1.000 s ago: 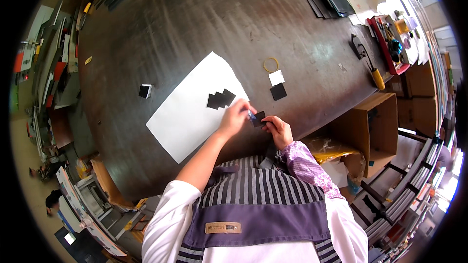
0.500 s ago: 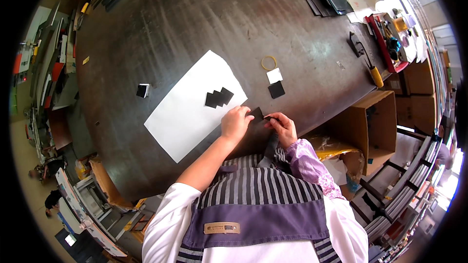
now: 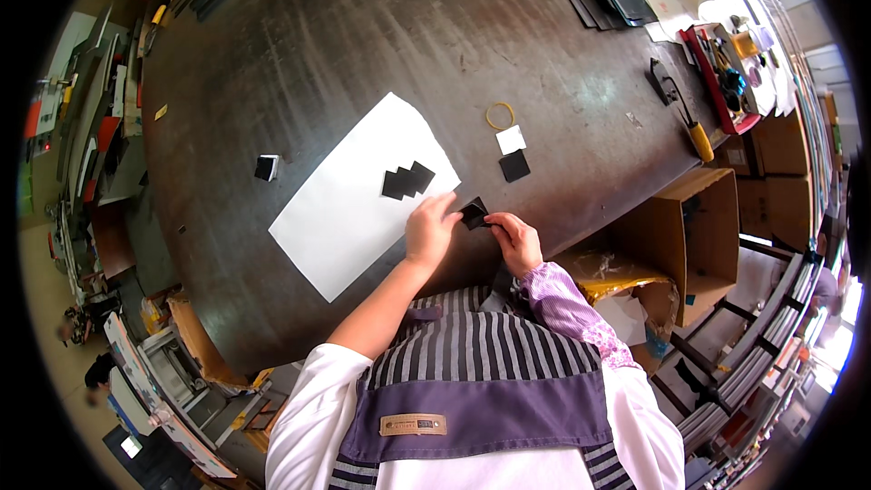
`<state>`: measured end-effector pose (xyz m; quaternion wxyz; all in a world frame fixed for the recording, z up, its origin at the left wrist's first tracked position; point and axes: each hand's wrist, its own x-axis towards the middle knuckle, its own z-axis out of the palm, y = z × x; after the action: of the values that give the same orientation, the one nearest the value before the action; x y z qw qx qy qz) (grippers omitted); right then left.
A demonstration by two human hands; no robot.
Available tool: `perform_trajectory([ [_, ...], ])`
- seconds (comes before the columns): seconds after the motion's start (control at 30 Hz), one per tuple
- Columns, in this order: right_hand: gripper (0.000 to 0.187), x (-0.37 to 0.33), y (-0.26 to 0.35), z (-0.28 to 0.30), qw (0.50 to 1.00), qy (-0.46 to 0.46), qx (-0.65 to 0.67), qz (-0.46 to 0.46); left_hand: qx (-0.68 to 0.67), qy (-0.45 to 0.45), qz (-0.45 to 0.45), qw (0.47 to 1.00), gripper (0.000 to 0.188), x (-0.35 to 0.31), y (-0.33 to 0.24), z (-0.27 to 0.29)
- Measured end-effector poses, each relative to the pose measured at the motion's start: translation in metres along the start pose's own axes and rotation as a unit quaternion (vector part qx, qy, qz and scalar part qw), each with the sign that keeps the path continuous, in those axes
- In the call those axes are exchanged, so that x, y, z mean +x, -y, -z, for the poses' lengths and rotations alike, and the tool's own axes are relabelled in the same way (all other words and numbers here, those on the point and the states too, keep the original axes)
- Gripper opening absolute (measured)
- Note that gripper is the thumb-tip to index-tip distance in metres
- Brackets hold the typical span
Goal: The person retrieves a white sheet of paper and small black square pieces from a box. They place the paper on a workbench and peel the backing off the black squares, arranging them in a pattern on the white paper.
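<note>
Leftward from half a second before, the right hand [image 3: 519, 243] had brought its small black square [image 3: 473, 213] closer to the left hand [image 3: 429, 229]. On my remote feed, the right fingers were clamped on the square's edge, on the near side of the table [image 3: 318, 63] and just right of the white sheet [image 3: 340, 222]. I saw the left fingers apart beside it; I couldn't tell whether they touched it. More black squares [image 3: 408, 181] overlapped on the sheet, and a yellow band [image 3: 489, 119] lay by a white square [image 3: 511, 139].
</note>
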<state>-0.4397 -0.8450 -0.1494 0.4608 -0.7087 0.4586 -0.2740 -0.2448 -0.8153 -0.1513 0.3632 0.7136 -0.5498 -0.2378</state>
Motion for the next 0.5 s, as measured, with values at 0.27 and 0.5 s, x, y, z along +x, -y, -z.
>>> perform_trajectory([
  [0.27,0.016,0.005,0.017,0.007,0.997,-0.008,-0.072,0.003,0.1,-0.075,0.035,0.992,0.021,0.025,0.036,0.064],
  [0.5,0.018,0.02,0.012,0.007,0.979,-0.054,-0.175,0.093,0.049,0.06,-0.122,0.989,0.028,0.001,-0.012,0.024],
])
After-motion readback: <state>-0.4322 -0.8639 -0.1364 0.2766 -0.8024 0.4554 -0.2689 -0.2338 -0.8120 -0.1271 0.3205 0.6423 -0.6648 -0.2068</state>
